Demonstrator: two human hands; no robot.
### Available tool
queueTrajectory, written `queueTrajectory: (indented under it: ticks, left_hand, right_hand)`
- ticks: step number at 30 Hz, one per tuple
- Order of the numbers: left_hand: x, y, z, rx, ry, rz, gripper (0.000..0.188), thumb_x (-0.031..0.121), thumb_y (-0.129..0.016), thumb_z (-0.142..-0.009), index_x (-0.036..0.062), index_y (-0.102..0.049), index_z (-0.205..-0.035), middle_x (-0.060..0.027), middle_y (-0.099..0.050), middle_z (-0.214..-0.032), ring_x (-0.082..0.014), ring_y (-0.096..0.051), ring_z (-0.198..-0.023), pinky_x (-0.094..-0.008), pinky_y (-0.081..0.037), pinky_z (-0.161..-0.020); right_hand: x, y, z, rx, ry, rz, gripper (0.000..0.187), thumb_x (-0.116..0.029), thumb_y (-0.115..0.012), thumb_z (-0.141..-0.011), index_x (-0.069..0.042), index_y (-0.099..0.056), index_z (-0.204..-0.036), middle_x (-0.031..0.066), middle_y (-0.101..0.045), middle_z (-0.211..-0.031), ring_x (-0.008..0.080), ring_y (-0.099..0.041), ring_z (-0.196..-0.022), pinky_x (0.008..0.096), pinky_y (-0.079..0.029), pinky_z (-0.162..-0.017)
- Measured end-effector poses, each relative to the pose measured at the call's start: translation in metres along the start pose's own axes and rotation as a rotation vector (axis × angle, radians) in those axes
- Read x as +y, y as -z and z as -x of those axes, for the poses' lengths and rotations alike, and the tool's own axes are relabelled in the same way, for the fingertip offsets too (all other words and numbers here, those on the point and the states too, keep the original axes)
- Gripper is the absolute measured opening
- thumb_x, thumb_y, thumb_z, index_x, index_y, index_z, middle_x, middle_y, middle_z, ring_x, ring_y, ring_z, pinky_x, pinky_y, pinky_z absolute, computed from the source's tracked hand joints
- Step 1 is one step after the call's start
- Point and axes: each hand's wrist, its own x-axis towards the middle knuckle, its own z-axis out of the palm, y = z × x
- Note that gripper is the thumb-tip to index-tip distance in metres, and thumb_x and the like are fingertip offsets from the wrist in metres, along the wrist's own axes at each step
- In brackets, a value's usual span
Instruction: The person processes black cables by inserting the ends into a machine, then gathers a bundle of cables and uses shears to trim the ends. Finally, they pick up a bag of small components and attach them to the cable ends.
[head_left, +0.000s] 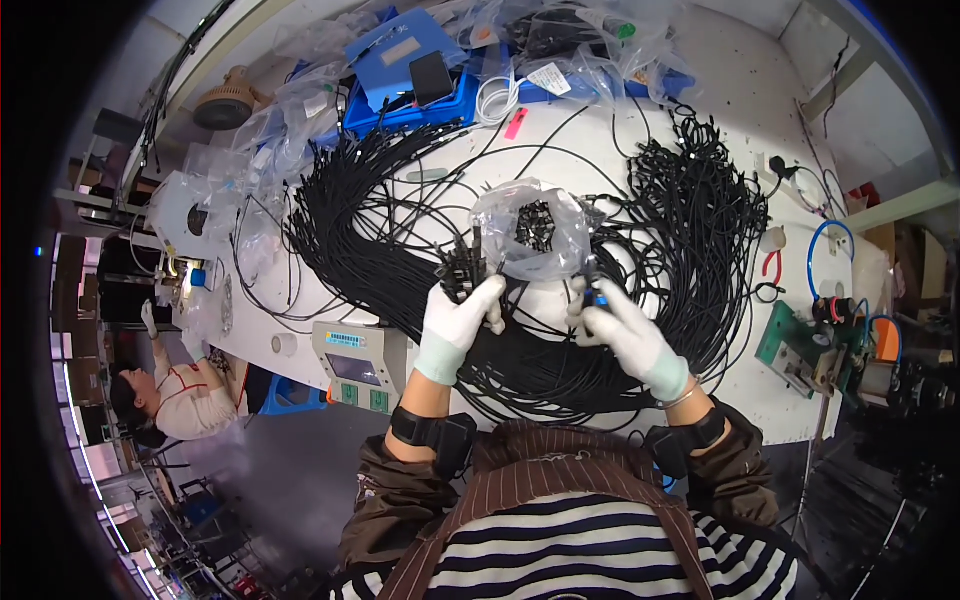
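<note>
My left hand (457,325), in a white glove, is closed around a bunch of black cable ends (462,268) with their connectors pointing up. Opposite it, my gloved right hand (632,338) pinches a small blue and dark piece (597,297) too small to name. Between and beyond the hands sits an open clear plastic bag (492,222) with its rim rolled back. Inside it lie many small dark parts (535,228) with shiny edges. A thick bundle of black cables (340,235) curves from the left, passing under both hands. It joins another heap of cables (695,195) on the right.
A grey tester box (360,365) with a screen stands at the table's near left edge. Blue bins (455,105) with a phone (431,78) and plastic bags lie at the back. Right are a green bench fixture (793,350) and red-handled pliers (772,267). Another person (190,400) works at far left.
</note>
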Motion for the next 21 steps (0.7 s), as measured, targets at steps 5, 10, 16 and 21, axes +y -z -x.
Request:
queueTrajectory:
  ticks: [5,10,16,21]
  left_hand:
    - [-0.006,0.007,0.001,-0.173,0.080,0.235,0.014,0.009,-0.058,-0.083,-0.0007,-0.057,-0.073,-0.0061,-0.056,-0.058,-0.0155,-0.055,-0.053,-0.0278,-0.045,-0.054]
    - [-0.020,0.014,-0.006,-0.020,0.245,0.713,0.010,0.008,-0.057,-0.082,0.0003,-0.058,-0.076,-0.0074,-0.059,-0.067,-0.0160,-0.056,-0.056,-0.0287,-0.047,-0.056]
    - [-0.020,-0.011,-0.002,0.026,0.308,0.524,0.008,0.009,-0.059,-0.081,0.0006,-0.059,-0.080,-0.0056,-0.060,-0.075,-0.0148,-0.057,-0.064,-0.0273,-0.047,-0.061]
    - [-0.026,-0.017,0.001,0.045,0.201,0.392,0.011,0.010,-0.060,-0.081,-0.0004,-0.061,-0.085,-0.0040,-0.062,-0.079,-0.0123,-0.058,-0.071,-0.0249,-0.046,-0.065]
  right_hand:
    - [0.014,-0.008,0.004,-0.134,-0.178,0.308,0.039,-0.016,-0.059,-0.082,-0.004,-0.049,-0.117,0.0056,-0.058,-0.090,0.0119,-0.055,-0.084,0.0270,-0.044,-0.079]
    - [0.020,-0.024,0.006,0.032,0.110,0.496,0.034,-0.010,-0.062,-0.079,-0.003,-0.053,-0.111,0.0066,-0.059,-0.089,0.0114,-0.055,-0.073,0.0265,-0.046,-0.069]
    - [0.013,-0.064,-0.032,0.125,0.502,0.509,0.025,-0.006,-0.065,-0.075,-0.003,-0.056,-0.099,0.0074,-0.059,-0.082,0.0128,-0.053,-0.061,0.0275,-0.046,-0.059]
    - [0.016,-0.065,-0.042,0.118,0.533,0.628,0.023,-0.006,-0.064,-0.076,-0.002,-0.056,-0.097,0.0079,-0.058,-0.078,0.0131,-0.054,-0.061,0.0271,-0.045,-0.058]
